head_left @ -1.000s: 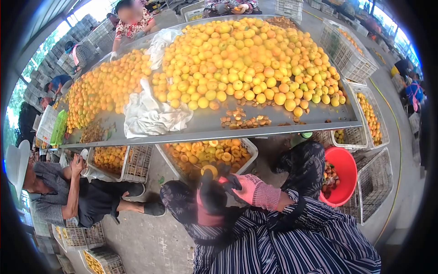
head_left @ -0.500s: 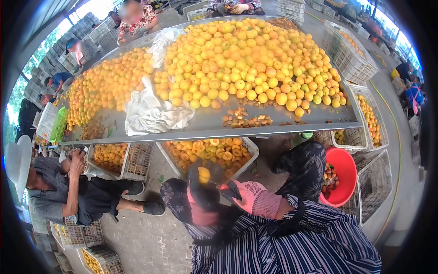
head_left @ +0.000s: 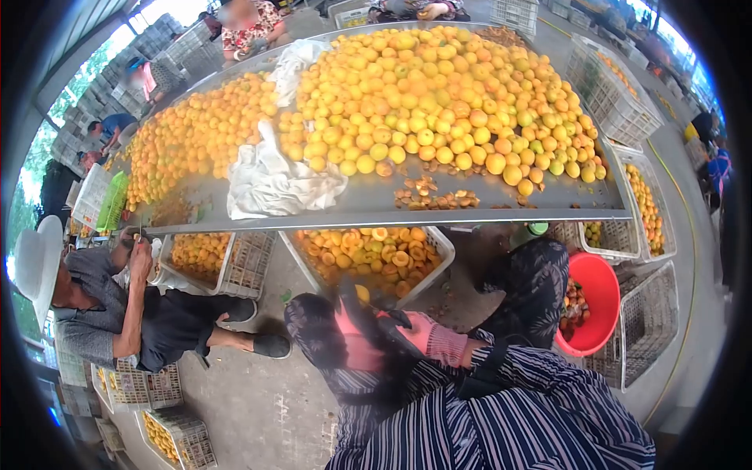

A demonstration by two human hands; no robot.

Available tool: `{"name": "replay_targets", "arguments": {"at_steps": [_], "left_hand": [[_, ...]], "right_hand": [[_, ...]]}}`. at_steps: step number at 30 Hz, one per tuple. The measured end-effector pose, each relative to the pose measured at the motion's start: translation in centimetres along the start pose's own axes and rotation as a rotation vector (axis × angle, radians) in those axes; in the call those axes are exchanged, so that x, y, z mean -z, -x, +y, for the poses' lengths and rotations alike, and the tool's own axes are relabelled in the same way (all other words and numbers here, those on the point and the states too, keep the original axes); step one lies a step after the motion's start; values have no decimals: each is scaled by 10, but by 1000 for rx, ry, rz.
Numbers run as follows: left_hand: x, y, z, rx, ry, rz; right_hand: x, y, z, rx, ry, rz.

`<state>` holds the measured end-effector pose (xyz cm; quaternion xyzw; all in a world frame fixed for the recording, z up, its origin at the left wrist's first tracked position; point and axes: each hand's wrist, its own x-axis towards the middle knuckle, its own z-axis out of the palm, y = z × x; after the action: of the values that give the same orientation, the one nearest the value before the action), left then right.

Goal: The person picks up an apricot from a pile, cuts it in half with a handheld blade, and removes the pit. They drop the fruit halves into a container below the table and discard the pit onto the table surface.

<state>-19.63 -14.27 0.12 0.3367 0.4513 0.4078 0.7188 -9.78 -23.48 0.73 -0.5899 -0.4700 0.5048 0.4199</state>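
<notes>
My left hand, in a pink and dark glove, is blurred above my lap, its fingers round a yellow-orange fruit. My right hand, in a similar glove, is closed beside it; what it holds is too small and smeared to name. Just beyond both hands stands a crate of halved orange fruit. On the metal table lies a large heap of whole fruit, with a white cloth and some brown scraps near the front edge.
A red basin holding scraps stands at my right, next to an empty crate. A person in a white hat sits at left beside another fruit crate. Other people are across the table.
My left hand has turned and lowered, and less of its fruit shows. My right hand stays close beside it. The whole view has shifted slightly, with the table appearing farther right.
</notes>
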Motion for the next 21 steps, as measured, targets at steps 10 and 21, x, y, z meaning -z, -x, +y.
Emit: {"name": "replay_targets", "arguments": {"at_steps": [10,21], "left_hand": [[-22,9,14,115,221,-62],[-33,23,37,55,-132,-476]], "right_hand": [[13,-2,9,-286,-839,-242],[52,-19,-36,306,234,181]]}}
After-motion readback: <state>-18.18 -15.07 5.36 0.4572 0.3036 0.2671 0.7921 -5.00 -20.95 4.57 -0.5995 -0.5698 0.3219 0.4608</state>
